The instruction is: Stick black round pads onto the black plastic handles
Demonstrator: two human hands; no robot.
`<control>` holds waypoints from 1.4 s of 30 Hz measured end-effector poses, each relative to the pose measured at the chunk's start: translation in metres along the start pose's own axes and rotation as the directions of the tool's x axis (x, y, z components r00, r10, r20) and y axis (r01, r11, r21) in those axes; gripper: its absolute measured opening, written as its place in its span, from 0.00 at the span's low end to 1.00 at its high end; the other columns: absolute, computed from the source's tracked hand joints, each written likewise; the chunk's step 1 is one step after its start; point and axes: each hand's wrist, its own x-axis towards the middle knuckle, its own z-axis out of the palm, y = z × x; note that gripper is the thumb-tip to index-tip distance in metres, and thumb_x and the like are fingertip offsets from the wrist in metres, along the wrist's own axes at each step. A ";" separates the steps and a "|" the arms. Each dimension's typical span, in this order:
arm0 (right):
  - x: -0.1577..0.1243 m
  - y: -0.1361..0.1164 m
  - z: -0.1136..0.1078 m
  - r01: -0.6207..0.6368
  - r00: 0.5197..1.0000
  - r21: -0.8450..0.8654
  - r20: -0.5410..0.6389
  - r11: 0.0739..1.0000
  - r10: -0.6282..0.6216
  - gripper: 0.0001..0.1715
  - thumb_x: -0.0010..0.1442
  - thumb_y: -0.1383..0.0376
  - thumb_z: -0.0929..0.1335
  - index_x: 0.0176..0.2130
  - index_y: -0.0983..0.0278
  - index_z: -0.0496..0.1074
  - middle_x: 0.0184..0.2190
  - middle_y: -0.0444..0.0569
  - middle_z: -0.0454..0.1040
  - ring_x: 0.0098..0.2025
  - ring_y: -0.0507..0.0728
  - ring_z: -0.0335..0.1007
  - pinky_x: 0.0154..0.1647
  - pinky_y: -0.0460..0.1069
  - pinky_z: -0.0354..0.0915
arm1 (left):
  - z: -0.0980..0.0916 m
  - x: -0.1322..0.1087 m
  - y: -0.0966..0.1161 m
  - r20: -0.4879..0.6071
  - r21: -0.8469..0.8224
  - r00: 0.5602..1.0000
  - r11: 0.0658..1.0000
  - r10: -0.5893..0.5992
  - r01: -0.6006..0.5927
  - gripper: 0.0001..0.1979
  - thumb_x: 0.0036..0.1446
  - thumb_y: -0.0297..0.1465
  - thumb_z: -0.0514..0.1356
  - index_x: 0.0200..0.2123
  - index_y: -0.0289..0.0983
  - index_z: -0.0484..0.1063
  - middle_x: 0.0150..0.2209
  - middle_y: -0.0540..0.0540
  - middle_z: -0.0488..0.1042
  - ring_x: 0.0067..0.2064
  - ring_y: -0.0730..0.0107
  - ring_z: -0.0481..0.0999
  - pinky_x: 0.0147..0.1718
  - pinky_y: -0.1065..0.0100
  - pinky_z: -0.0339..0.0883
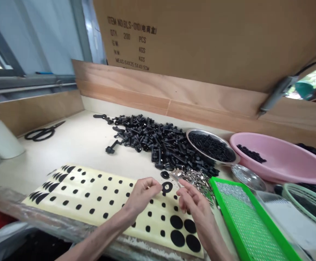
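My left hand (pixel 145 192) is closed in a pinch, thumb against forefinger, on the edge of a black ring (pixel 168 186) above the pale yellow sheet. My right hand (pixel 194 201) is just to the right of the ring. Its forefinger stretches forward, the other fingers are bent, and I make out nothing between them. Just beyond the fingertips lies a heap of small shiny metal pieces (pixel 197 179). Another black ring (pixel 165 175) rests flat on the table. Beneath both hands spreads the yellow sheet (pixel 114 197), dotted with black pads and bigger black discs (pixel 177 238).
Black plastic parts (pixel 152 136) are heaped at the back. To the right stand a metal bowl of black pieces (pixel 188 135), a pink basin (pixel 291 159), and a green tray (pixel 228 221). Scissors (pixel 41 134) and a pale bottle (pixel 4 136) are at left. A wooden board (pixel 136 87) edges the back.
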 end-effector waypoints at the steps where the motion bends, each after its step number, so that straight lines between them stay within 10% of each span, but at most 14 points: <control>1: 0.003 -0.002 0.008 -0.012 1.000 0.011 0.021 1.000 0.012 0.28 0.54 0.51 0.71 0.50 0.64 0.68 0.25 0.42 0.68 0.24 0.52 0.62 0.25 0.46 0.60 | -0.006 -0.001 0.002 -0.016 -0.023 1.000 1.000 -0.014 0.013 0.12 0.55 0.38 0.60 0.26 0.36 0.72 0.24 0.52 0.69 0.28 0.72 0.63 0.32 0.69 0.56; 7: 0.018 -0.005 0.039 0.015 0.995 -0.064 0.094 0.998 -0.009 0.18 0.54 0.51 0.70 0.31 0.63 0.72 0.19 0.40 0.63 0.21 0.50 0.56 0.21 0.45 0.54 | -0.028 -0.006 0.002 0.000 -0.065 1.000 0.998 -0.027 0.027 0.12 0.56 0.40 0.60 0.29 0.36 0.73 0.28 0.50 0.71 0.31 0.70 0.65 0.37 0.67 0.59; 11: 0.021 0.004 0.049 0.265 0.964 -0.250 0.077 0.931 -0.254 0.14 0.58 0.55 0.67 0.27 0.61 0.68 0.20 0.42 0.63 0.22 0.53 0.58 0.22 0.47 0.56 | -0.040 0.007 -0.007 -0.030 0.180 0.993 0.978 0.115 -0.108 0.15 0.59 0.41 0.56 0.29 0.37 0.74 0.29 0.47 0.73 0.33 0.66 0.69 0.36 0.65 0.62; 17: 0.026 0.014 0.052 0.645 0.725 -0.386 0.035 0.660 -0.688 0.09 0.60 0.67 0.64 0.27 0.59 0.65 0.24 0.43 0.64 0.23 0.52 0.58 0.25 0.47 0.57 | -0.052 0.067 -0.001 0.008 0.826 0.874 0.490 0.485 -0.280 0.18 0.65 0.34 0.48 0.54 0.38 0.68 0.47 0.39 0.74 0.47 0.56 0.69 0.47 0.53 0.61; 21: 0.034 0.014 0.038 0.568 0.744 -0.421 -0.104 0.707 -0.660 0.08 0.61 0.63 0.65 0.29 0.60 0.66 0.24 0.43 0.65 0.24 0.53 0.59 0.25 0.47 0.58 | -0.031 0.118 0.014 0.294 0.831 0.826 0.298 0.480 -0.469 0.20 0.55 0.36 0.62 0.52 0.45 0.70 0.63 0.45 0.60 0.62 0.50 0.55 0.58 0.48 0.47; 25: 0.036 0.018 0.029 0.521 0.768 -0.442 -0.129 0.730 -0.627 0.09 0.62 0.62 0.65 0.29 0.60 0.66 0.23 0.42 0.64 0.23 0.52 0.58 0.25 0.47 0.58 | -0.018 0.150 0.020 0.436 0.821 0.813 0.200 0.385 -0.535 0.36 0.42 0.51 0.67 0.55 0.44 0.69 0.53 0.40 0.70 0.59 0.41 0.58 0.58 0.42 0.43; 30: 0.032 0.019 0.029 0.517 0.772 -0.462 -0.112 0.720 -0.626 0.09 0.62 0.63 0.64 0.29 0.60 0.66 0.23 0.42 0.64 0.23 0.52 0.59 0.26 0.46 0.59 | -0.047 0.132 0.013 0.440 0.847 0.838 0.161 0.324 -0.507 0.32 0.51 0.48 0.63 0.57 0.44 0.66 0.43 0.43 0.75 0.48 0.51 0.67 0.51 0.49 0.55; 37: 0.036 0.017 0.027 0.561 0.746 -0.470 -0.072 0.682 -0.662 0.08 0.61 0.63 0.66 0.29 0.61 0.68 0.23 0.42 0.68 0.23 0.51 0.63 0.24 0.44 0.61 | -0.104 0.071 0.023 0.519 0.785 0.844 0.314 0.137 -0.534 0.38 0.54 0.41 0.63 0.65 0.50 0.51 0.66 0.45 0.57 0.64 0.48 0.53 0.59 0.53 0.48; 42: 0.038 0.022 0.024 0.442 0.839 -0.407 -0.126 0.799 -0.529 0.11 0.59 0.58 0.67 0.29 0.62 0.69 0.22 0.42 0.67 0.23 0.51 0.62 0.24 0.45 0.61 | -0.128 0.054 0.021 0.444 0.735 0.856 0.437 0.266 -0.518 0.23 0.62 0.30 0.55 0.60 0.48 0.63 0.62 0.45 0.63 0.61 0.57 0.62 0.57 0.58 0.56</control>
